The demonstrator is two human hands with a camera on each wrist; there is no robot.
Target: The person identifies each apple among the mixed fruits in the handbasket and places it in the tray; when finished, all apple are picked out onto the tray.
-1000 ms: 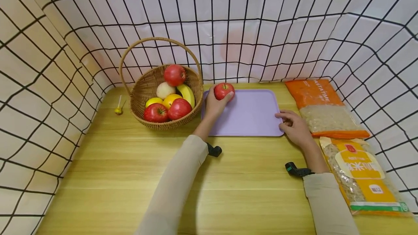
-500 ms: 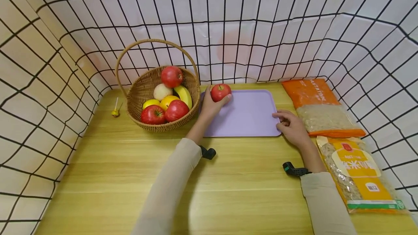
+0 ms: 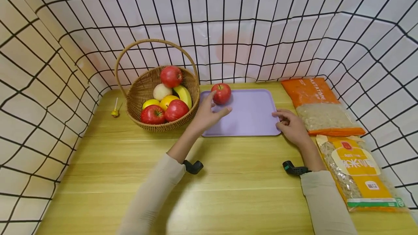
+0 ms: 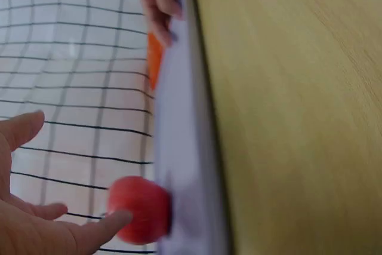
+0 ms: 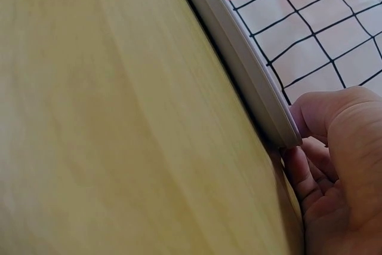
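A red apple [image 3: 221,94] rests on the back left part of a lilac tray [image 3: 251,115]. My left hand [image 3: 209,113] is just in front of it, thumb and fingers spread apart, holding nothing. In the left wrist view a fingertip overlaps the apple [image 4: 139,210]. At the tray's right edge, my right hand [image 3: 291,126] pinches the rim near the front corner. The right wrist view has the thumb [image 5: 310,111] against the rim and the other fingers curled low beside the tray's edge [image 5: 262,100].
Left of the tray stands a wicker basket [image 3: 137,119] with a tall handle, holding apples, a banana and other fruit. A lollipop [image 3: 115,112] lies farther left. Two food bags, one orange [image 3: 321,104] and one yellow [image 3: 362,173], lie on the right. Gridded cloth walls surround the table.
My left hand has let go of the apple, its fingers spreading, and drawn back toward the front left. The apple stays on the tray. My right hand keeps its place at the rim.
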